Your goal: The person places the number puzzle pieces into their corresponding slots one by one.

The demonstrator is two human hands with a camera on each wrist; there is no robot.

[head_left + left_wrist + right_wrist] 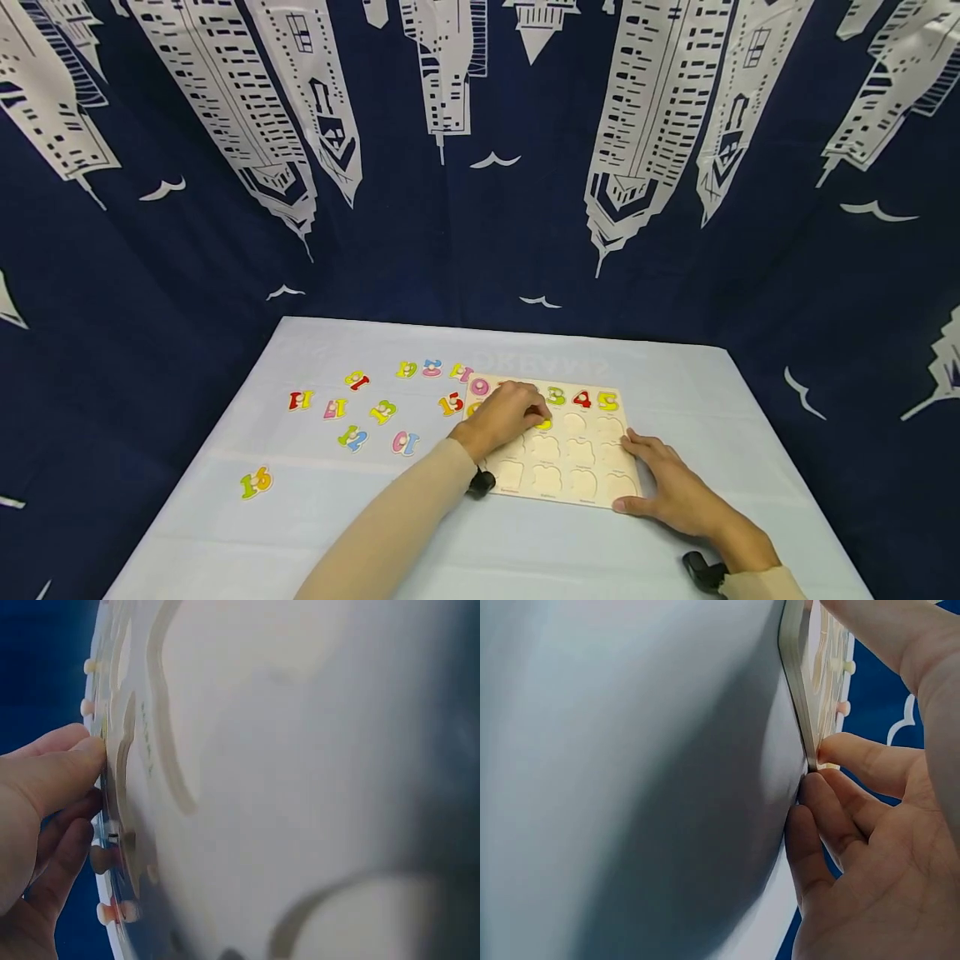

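Note:
A pale wooden number puzzle board (562, 451) lies on the white table, with several cut-out recesses bare. My left hand (504, 414) reaches over its upper left part and pinches a yellow number piece (545, 425) between thumb and fingertips at the second row. Which number it is, the fingers hide. In the left wrist view the left thumb (71, 769) presses close to the board's surface. My right hand (678, 487) rests against the board's right edge, thumb at the lower right corner; in the right wrist view its fingers (832, 802) touch the wooden edge.
Loose number pieces with knobs, among them a green-and-blue 12 (352, 438) and a green-and-yellow 16 (257, 482), lie left of the board. Along its top row sit a green 3 (555, 396), a red 4 (582, 399) and a yellow 5 (607, 401). A dark patterned cloth (465, 225) hangs behind.

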